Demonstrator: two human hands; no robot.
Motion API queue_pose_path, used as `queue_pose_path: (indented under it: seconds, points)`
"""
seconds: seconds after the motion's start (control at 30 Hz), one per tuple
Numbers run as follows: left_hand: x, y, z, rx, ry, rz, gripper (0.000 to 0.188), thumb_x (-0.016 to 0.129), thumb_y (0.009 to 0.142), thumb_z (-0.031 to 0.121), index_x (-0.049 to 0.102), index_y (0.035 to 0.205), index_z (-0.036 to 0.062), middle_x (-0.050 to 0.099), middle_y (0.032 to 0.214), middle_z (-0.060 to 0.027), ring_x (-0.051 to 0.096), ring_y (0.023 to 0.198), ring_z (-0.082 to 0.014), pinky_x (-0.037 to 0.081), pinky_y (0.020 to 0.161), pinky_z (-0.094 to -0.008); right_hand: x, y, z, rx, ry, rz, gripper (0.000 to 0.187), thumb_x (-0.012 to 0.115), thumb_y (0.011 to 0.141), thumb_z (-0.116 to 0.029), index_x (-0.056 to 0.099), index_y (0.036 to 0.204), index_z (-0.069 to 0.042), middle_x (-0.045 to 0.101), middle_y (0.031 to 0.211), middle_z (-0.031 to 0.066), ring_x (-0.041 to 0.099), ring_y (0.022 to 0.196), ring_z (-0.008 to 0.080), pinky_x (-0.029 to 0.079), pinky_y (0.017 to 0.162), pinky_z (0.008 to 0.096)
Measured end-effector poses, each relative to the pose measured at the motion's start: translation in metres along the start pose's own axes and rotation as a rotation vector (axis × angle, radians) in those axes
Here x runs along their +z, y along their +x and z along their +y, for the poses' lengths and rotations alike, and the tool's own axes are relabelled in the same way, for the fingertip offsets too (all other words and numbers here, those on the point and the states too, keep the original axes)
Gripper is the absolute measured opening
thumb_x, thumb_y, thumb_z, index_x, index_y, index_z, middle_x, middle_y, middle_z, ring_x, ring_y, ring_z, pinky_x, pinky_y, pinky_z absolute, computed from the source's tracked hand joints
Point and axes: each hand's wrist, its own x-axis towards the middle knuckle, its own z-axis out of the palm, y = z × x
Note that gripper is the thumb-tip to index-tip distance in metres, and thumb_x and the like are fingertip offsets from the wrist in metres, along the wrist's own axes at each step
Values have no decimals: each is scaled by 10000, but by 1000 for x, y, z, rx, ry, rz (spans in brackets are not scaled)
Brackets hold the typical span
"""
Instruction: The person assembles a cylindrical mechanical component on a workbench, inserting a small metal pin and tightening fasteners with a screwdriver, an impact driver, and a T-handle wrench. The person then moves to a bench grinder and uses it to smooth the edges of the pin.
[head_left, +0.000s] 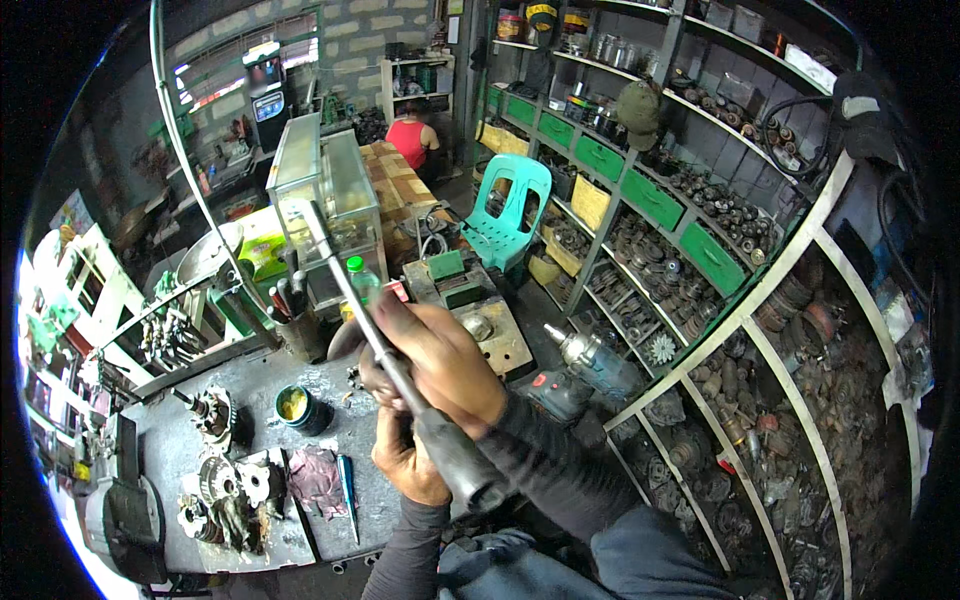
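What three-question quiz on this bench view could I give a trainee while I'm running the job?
1. True or false: the right hand is empty.
2. What colour is the plastic chair? A) red B) turquoise C) white
3. Fill in: the slim blue tool on the workbench lies beside a crumpled pinkish ____.

Key: 1. False; it holds a long metal rod. 2. B. 3. Cloth.
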Motion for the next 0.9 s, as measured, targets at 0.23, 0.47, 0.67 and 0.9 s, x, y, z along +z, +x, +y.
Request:
queue_pose_path:
  seconds: [0.23, 0.47, 0.67, 0.9]
  points:
    - [9, 6, 27, 108, 121, 134, 272, 719, 959, 200, 696, 1135, -7, 733, 933, -112, 667, 842, -144, 540, 777, -314, 59, -52, 2, -455, -430, 331, 553, 557, 1049, -387, 499, 1455, -16, 630, 1214, 129, 636, 829, 142, 516, 713, 262]
    - [13, 11, 20, 181, -54, 145, 318, 746, 864, 54, 626, 1146, -32, 700, 960, -115, 661, 864, -164, 547, 812, -318, 18, 22, -28, 328, 50, -14, 657, 415, 1057, -619, 498, 687, -82, 385, 520, 11, 307, 401, 123, 263, 423, 292]
    - [4, 11, 11, 90, -54, -21, 631, 831, 846, 105, 498, 1364, -27, 639, 1216, -146, 645, 1163, -243, 512, 1015, -375, 9, -7, -93, -46, 257, -364, 552, 334, 1120, -490, 439, 696, -153, 307, 510, -45, 216, 432, 94, 221, 461, 281]
    - [-39, 32, 6, 19, -154, -418, 472, 690, 958, 316, 615, 1291, -9, 677, 1239, -168, 639, 1193, -283, 471, 1048, -392, -68, -200, -51, 558, -613, -21, 432, 692, 983, -329, 653, 729, 18, 645, 663, 127, 564, 519, 190, 426, 515, 367]
